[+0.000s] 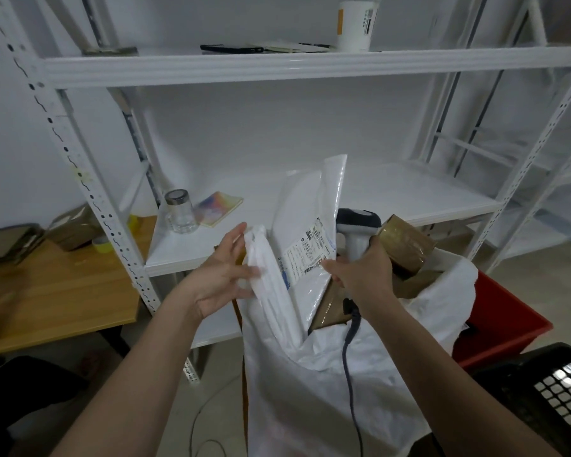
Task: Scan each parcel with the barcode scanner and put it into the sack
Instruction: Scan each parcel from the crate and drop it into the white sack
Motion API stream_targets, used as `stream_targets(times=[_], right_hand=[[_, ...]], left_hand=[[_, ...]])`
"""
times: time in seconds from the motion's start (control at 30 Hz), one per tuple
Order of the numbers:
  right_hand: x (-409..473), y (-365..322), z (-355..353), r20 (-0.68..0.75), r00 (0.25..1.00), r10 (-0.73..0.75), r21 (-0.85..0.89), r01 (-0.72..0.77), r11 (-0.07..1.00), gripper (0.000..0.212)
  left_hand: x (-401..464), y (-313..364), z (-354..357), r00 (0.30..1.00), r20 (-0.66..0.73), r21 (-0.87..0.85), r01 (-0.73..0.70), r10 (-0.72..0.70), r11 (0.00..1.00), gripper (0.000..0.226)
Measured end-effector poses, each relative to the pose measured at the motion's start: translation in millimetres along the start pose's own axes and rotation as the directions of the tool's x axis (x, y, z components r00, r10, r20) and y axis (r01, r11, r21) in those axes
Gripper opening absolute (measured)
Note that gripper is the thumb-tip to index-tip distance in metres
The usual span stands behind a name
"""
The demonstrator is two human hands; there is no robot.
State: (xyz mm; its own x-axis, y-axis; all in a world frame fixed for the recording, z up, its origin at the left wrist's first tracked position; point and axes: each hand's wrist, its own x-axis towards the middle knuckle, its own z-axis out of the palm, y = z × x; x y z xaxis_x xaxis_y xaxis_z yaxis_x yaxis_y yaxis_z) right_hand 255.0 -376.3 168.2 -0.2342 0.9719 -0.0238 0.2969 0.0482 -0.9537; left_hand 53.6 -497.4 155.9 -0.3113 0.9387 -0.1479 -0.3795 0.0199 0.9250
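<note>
Upper shelf (178, 65): white tub (356, 21), dark flat device (233, 48), papers beside it.
Middle shelf (409, 196): glass jar (179, 211) with metal lid, colourful booklet (218, 208) just beside.
Wooden table (56, 291): brown cardboard parcels (70, 230), yellow tape roll (101, 245).

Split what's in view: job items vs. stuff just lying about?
Job:
- barcode scanner, gripped by the right hand
- white mailer parcel, label showing, going into the sack
- white sack, edge held by the left hand
- brown taped parcels in the sack mouth

Lying about:
- glass jar
- colourful notebook
- red bin
- black crate
</note>
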Motion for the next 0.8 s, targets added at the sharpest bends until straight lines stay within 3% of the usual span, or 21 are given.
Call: stream_targets(times=[0.07, 0.13, 0.27, 0.37, 0.4, 0.5, 0.63, 0.73, 0.8], right_hand=[[-5, 5, 1, 0.038, 0.999, 0.003, -0.061, 0.0, 0.998, 0.059], [-12, 9, 3, 0.112, 0.993, 0.021, -0.099, -0.01, 0.995, 0.06], [-11, 4, -2, 0.17, 0.984, 0.049, -0.068, -0.038, 0.997, 0.052], [-4, -6, -19, 0.223, 0.973, 0.066, 0.017, -0.071, 0.997, 0.044], [-2, -9, -27, 0.236, 0.97, 0.064, 0.036, -0.074, 0.997, 0.039], [12, -17, -57, 0.227, 0.973, 0.046, 0.088, -0.068, 0.994, 0.025], [48, -10, -107, 0.197, 0.976, 0.092, 0.128, -0.119, 0.985, 0.02], [82, 18, -144, 0.148, 0.971, 0.188, 0.15, -0.21, 0.966, 0.029], [100, 42, -164, 0.099, 0.961, 0.259, 0.152, -0.272, 0.95, 0.042]], left_hand=[[-8, -1, 7, 0.998, 0.012, 0.134, 0.066, -0.068, 0.989, 0.1], [-10, -1, 16, 0.994, -0.104, 0.123, 0.043, -0.03, 0.991, 0.09], [-12, 3, 30, 0.92, -0.389, -0.235, -0.046, -0.051, 0.971, 0.046], [-19, 4, 40, 0.921, -0.365, -0.432, -0.04, -0.135, 0.901, 0.01], [-22, 4, 43, 0.92, -0.366, -0.455, -0.045, -0.141, 0.889, 0.007], [-27, -1, 53, 0.916, -0.389, -0.376, -0.06, -0.098, 0.925, 0.014], [-33, -8, 75, 0.935, -0.34, -0.147, 0.047, -0.095, 0.988, 0.035], [-32, -13, 90, 0.879, -0.469, -0.022, 0.085, -0.086, 0.996, 0.053], [-30, -14, 102, 0.826, -0.558, -0.022, 0.081, -0.08, 0.996, 0.052]])
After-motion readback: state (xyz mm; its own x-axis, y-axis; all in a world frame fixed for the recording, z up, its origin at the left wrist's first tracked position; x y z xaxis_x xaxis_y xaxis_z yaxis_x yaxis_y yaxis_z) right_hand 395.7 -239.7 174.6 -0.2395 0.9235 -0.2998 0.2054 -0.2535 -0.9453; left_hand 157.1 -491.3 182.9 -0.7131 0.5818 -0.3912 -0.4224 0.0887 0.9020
